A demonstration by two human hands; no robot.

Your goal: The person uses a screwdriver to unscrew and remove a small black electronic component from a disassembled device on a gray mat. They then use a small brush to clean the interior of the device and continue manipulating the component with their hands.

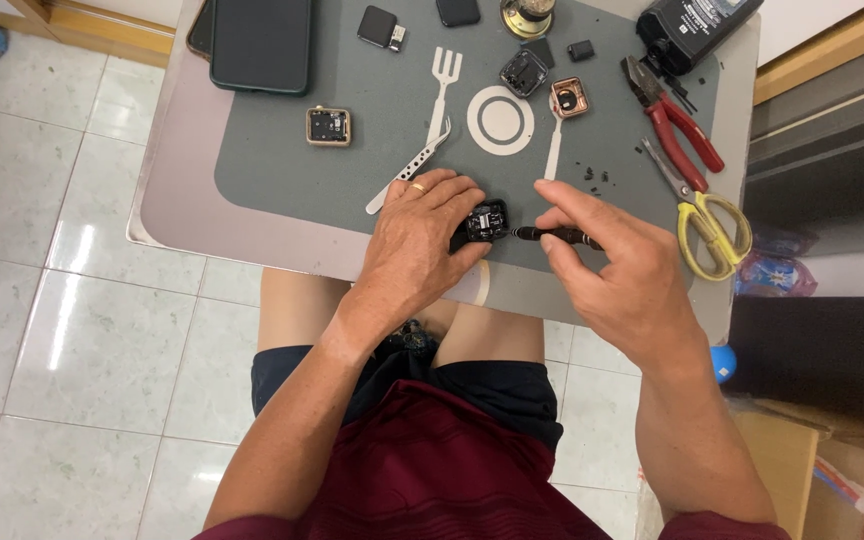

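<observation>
Far out past the left hand, up and to its left, a dark phone is lying face down on the bench, and a small gold watch case is sitting on the grey mat closer in. Silver tweezers are resting just above the knuckles. The left hand is curling over the small black watch body, fingers pressing it down at the mat's near edge, thumb side tucked under. Right next to it, the right hand is pinching a thin black screwdriver between thumb and fingertips, tip touching the watch body's right side. Above that hand, another opened watch case and a rose-gold one are sitting apart. Off to its right, red pliers and yellow-handled scissors are lying side by side.
</observation>
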